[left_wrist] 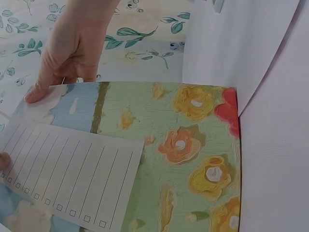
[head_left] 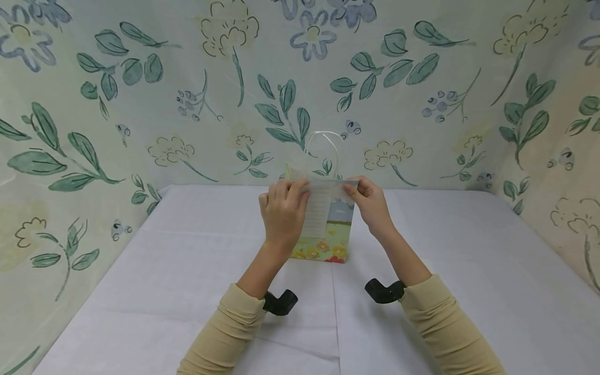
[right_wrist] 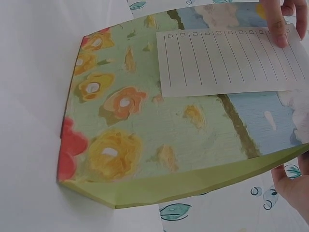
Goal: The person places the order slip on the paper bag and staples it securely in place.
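Observation:
A paper gift bag (head_left: pixel 336 240) painted with flowers, grass and sky stands upright on the table, its white cord handle (head_left: pixel 338 148) rising above the rim. Against its front lies a lined white checklist sheet (head_left: pixel 315 213) with a row of small boxes. My left hand (head_left: pixel 283 211) pinches the sheet and the bag's top edge, thumb (right_wrist: pixel 279 36) in front on the paper. At the upper right corner, my right hand (head_left: pixel 372 204) pinches the bag's rim, its thumb (left_wrist: pixel 37 93) on the painted front. The bag's inside is hidden.
A white cloth (head_left: pixel 164 281) with a crease down its middle covers the table. Behind it hangs a curtain (head_left: pixel 309 62) with leaves and flowers, also along both sides. Each wrist carries a black curved mount (head_left: pixel 281 303) close above the cloth.

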`<state>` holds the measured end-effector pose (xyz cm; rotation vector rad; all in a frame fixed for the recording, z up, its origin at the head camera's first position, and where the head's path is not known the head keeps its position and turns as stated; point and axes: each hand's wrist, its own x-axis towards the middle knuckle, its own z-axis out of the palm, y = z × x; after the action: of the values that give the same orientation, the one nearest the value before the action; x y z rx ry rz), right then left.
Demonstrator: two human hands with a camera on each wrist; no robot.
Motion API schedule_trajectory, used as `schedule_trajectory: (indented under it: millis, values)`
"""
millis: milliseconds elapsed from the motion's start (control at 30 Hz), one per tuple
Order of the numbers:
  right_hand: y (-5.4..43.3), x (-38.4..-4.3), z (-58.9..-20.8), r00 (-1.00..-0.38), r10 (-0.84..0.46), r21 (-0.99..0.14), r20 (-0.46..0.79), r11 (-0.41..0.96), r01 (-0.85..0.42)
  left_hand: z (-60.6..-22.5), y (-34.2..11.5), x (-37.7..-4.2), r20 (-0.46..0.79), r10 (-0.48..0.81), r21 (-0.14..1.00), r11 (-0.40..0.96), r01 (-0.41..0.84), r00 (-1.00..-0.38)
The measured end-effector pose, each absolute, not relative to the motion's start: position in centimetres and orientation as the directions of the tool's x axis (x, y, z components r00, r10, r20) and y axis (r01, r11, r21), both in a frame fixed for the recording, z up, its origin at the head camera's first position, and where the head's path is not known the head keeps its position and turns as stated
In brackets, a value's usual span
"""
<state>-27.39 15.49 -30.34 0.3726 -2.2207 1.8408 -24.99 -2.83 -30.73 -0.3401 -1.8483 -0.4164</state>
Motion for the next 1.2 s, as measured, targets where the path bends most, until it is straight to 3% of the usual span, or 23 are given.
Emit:
schedule_trajectory:
  millis: [167, 500, 767, 1200]
  values:
    - [15.5, -27.4, -30.4, -0.935, -0.052, -0.92, 0.35, 0.168, -0.354, -30.8, -3.0, -25.2, 0.953, -0.004, 0.139, 0.895, 0.423, -0.304]
    - [15.5, -27.4, -30.4, -0.939, -0.048, -0.926, 0.34, 0.158, -0.343, -30.8, -3.3, -25.3, 0.912, -0.096, 0.272, 0.868, 0.415, -0.399]
    - [15.4, -27.5, -30.5, -0.941, -0.039, -0.927, 0.336, 0.165, -0.338, -30.9, -3.9, -25.8, 0.882, -0.09, 0.332, 0.816, 0.473, -0.463]
    - [15.4, -27.5, -30.4, -0.939, -0.033, -0.922, 0.342, 0.18, -0.343, -30.4, -5.5, -26.9, 0.706, -0.017, 0.611, 0.519, 0.597, -0.708]
